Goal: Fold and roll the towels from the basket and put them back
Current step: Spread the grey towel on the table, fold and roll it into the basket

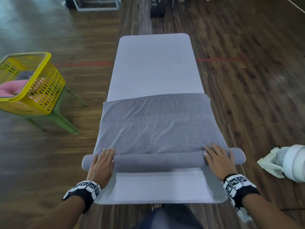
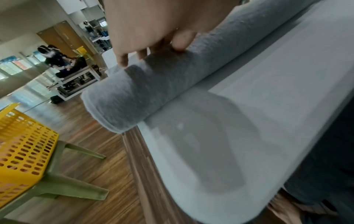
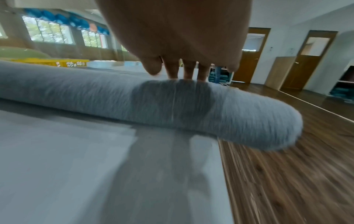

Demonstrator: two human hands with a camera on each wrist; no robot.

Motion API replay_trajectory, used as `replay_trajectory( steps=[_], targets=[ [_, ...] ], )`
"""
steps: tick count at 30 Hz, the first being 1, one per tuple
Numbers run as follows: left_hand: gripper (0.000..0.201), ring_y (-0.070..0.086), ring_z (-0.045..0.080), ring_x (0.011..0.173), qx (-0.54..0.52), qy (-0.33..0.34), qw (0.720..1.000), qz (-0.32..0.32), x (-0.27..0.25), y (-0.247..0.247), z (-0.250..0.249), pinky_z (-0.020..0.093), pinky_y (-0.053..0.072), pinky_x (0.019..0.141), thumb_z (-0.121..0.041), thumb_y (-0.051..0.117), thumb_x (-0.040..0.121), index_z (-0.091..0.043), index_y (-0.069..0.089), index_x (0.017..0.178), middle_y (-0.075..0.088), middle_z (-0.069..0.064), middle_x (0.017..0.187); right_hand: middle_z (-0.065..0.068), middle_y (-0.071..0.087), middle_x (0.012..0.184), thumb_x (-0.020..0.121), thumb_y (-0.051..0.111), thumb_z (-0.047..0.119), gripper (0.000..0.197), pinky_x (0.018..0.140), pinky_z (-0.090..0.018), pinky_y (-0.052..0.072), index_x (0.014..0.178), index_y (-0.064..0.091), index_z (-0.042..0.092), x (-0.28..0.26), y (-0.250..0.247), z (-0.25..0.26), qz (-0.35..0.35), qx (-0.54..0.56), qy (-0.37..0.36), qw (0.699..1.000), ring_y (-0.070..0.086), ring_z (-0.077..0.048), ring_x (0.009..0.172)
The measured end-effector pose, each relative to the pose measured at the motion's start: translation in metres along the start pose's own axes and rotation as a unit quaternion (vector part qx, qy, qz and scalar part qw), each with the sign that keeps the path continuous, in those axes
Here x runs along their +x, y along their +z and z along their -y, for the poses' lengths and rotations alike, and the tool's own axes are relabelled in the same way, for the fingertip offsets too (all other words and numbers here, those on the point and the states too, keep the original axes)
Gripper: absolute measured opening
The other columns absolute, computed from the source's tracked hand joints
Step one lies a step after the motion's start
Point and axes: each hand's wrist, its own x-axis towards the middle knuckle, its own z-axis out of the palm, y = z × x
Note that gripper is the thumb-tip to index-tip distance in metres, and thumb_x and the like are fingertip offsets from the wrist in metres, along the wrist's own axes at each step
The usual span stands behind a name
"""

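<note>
A grey towel [image 1: 156, 123] lies folded across a narrow white table [image 1: 153, 63], its near part wound into a roll [image 1: 158, 161] that overhangs both long edges. My left hand [image 1: 103, 162] lies flat on the roll's left end [image 2: 122, 97], fingers straight over its top. At the right end [image 3: 239, 118], my right hand [image 1: 217, 158] presses down the same way, its fingers [image 3: 188, 71] stretched over the roll. A yellow perforated basket [image 1: 41, 80] stands to the left on a green stool [image 1: 56, 116], with a pink towel [image 1: 11, 90] and a grey one inside.
Wooden floor surrounds the table. A white fan [image 1: 290, 162] sits on the floor at the right. Bare table top [image 1: 158, 185] shows between the roll and my body. Other tables and people are far off in the left wrist view.
</note>
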Motion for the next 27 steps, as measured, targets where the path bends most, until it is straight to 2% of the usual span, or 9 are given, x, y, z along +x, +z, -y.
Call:
replay_trajectory(
  steps=[3,6,9,12,15,18,21,24,27],
  targets=[
    [0.061,0.038,0.023,0.137,0.002,-0.008,0.999,0.033,0.003,0.007,-0.005,0.048,0.024,0.113,-0.050,0.043,0.094,-0.012,0.043,0.141,0.044,0.003,0.145,0.012,0.025,0.155,0.093,0.039,0.063,0.065,0.116,-0.051,-0.003,0.149,0.026,0.033,-0.006,0.011,0.001,0.061,0.008,-0.006,0.998,0.016,-0.013,0.146],
    [0.047,0.061,0.026,0.108,0.020,0.030,0.998,0.051,0.003,0.007,-0.007,0.047,0.041,0.099,-0.035,0.066,0.072,-0.016,0.062,0.115,0.066,0.001,0.114,0.010,0.048,0.138,0.082,0.065,0.041,0.056,0.116,-0.055,0.011,0.134,0.045,0.038,-0.014,0.017,-0.004,0.048,-0.015,-0.023,0.998,0.039,-0.019,0.134],
    [0.035,0.059,0.019,0.097,0.036,0.025,0.997,0.057,0.014,-0.008,-0.012,0.039,0.037,0.095,-0.038,0.042,0.075,-0.025,0.062,0.100,0.067,-0.008,0.101,0.015,0.056,0.130,0.084,0.055,0.040,0.041,0.112,-0.049,0.017,0.125,0.052,0.042,-0.003,0.002,-0.004,0.057,-0.032,-0.008,0.998,0.044,-0.014,0.125],
    [0.042,0.049,0.024,0.120,0.029,-0.006,0.999,0.029,0.028,-0.012,-0.017,0.045,0.028,0.109,-0.033,0.032,0.094,-0.019,0.048,0.130,0.056,-0.001,0.129,0.012,0.041,0.146,0.096,0.040,0.039,0.040,0.116,-0.054,0.010,0.136,0.045,0.038,0.017,-0.011,-0.004,0.019,-0.012,0.012,1.000,0.033,-0.012,0.136],
    [0.055,0.037,0.027,0.135,0.006,-0.024,0.999,0.042,0.030,-0.003,-0.019,0.048,0.021,0.115,-0.046,0.037,0.098,-0.014,0.039,0.142,0.044,0.004,0.144,0.012,0.029,0.154,0.093,0.042,0.058,0.058,0.115,-0.056,0.002,0.146,0.031,0.036,0.023,-0.009,-0.010,0.046,0.018,0.017,0.999,0.023,-0.012,0.143],
    [0.054,0.052,0.026,0.119,0.050,0.018,0.995,0.087,0.022,0.000,-0.017,0.049,0.032,0.108,-0.041,0.059,0.078,-0.017,0.055,0.126,0.059,0.002,0.127,0.014,0.043,0.144,0.085,0.057,0.046,0.057,0.117,-0.054,0.008,0.139,0.038,0.040,0.014,-0.006,-0.015,0.094,-0.042,-0.003,0.995,0.033,-0.012,0.135],
    [0.038,0.055,0.021,0.105,0.073,0.008,0.993,0.090,0.024,-0.010,-0.017,0.043,0.034,0.100,-0.043,0.048,0.073,-0.027,0.060,0.106,0.064,-0.007,0.108,0.017,0.053,0.134,0.083,0.055,0.046,0.044,0.115,-0.051,0.011,0.127,0.050,0.045,0.020,-0.008,-0.019,0.110,-0.047,-0.006,0.993,0.039,-0.013,0.130],
    [0.049,0.046,0.023,0.124,0.055,-0.012,0.996,0.071,0.035,-0.013,-0.018,0.048,0.023,0.111,-0.040,0.031,0.088,-0.022,0.047,0.131,0.052,-0.003,0.132,0.013,0.046,0.143,0.095,0.044,0.036,0.039,0.116,-0.055,0.009,0.133,0.049,0.038,0.034,-0.015,-0.018,0.053,-0.017,-0.001,0.998,0.036,-0.012,0.134],
    [0.060,0.038,0.027,0.135,0.026,-0.026,0.998,0.048,0.041,-0.009,-0.019,0.052,0.021,0.113,-0.047,0.025,0.094,-0.015,0.037,0.143,0.044,0.004,0.145,0.015,0.031,0.153,0.098,0.035,0.053,0.051,0.116,-0.057,0.004,0.146,0.034,0.035,0.037,-0.018,-0.019,0.051,0.030,0.014,0.998,0.024,-0.010,0.142]
  ],
)
